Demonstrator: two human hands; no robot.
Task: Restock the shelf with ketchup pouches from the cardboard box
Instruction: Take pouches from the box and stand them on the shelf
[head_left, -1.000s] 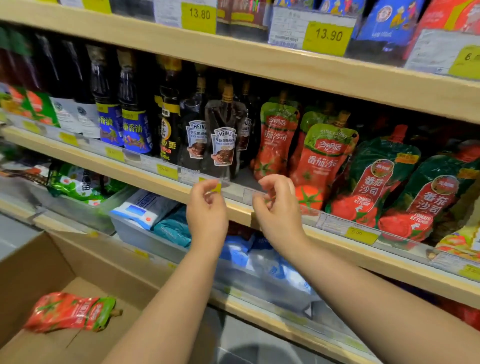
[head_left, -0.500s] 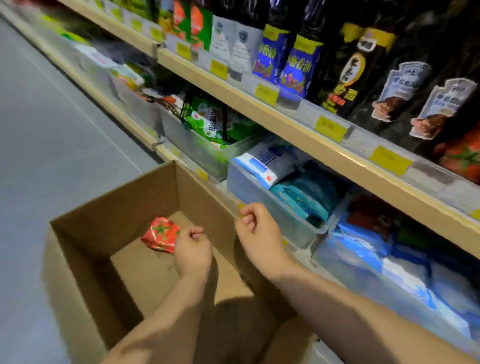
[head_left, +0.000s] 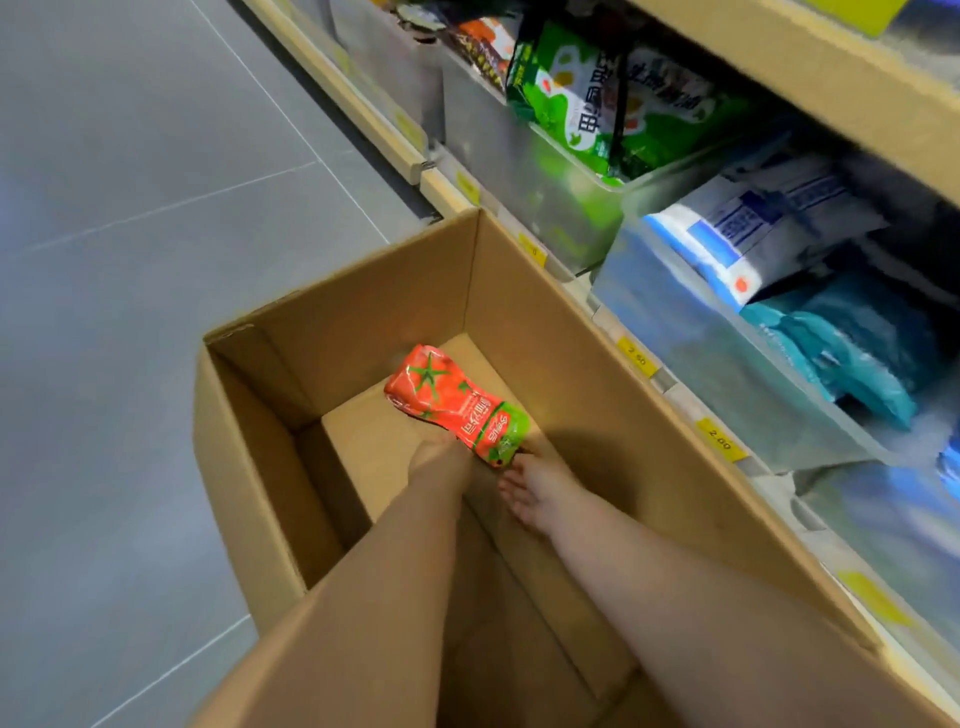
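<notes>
**Both hands at the last pouch in the box**

The cardboard box (head_left: 571, 364) stands open on the grey floor (head_left: 130, 260), its right wall close against the bottom edge of the shelf (head_left: 810, 67). A single ketchup pouch (head_left: 454, 402) lies flat on the box bottom, nearer the far wall than the near one. No other pouch shows in the part of the box that can be seen.

The pouch's long axis runs on a slant. Its red end points to the far left corner, and its green end points back toward the person and a little toward the shelf side. That green end is the part closest to both hands.

The left hand (head_left: 439, 462) is at the pouch's near left edge and seems the closer of the two. It is seen end-on down the forearm, so its fingers are hidden. I cannot tell whether they are spread, curled or already round the pouch.

The right hand (head_left: 540, 493) lies just beside the green end, on the shelf side. Its fingers (head_left: 511, 488) are loosely spread and grip nothing. Whether a fingertip touches the foil is too close to call.

By my reading the pick-up is just starting, and a grasp across the narrow green end would suit how the pouch lies. The spout cannot be made out. The box's near end is cut off behind the forearms. The ketchup row is out of view. Only bins of green packets (head_left: 597, 104) and blue-and-white packs (head_left: 753, 234) show, blurred, above yellow price tags (head_left: 719, 439).
</notes>
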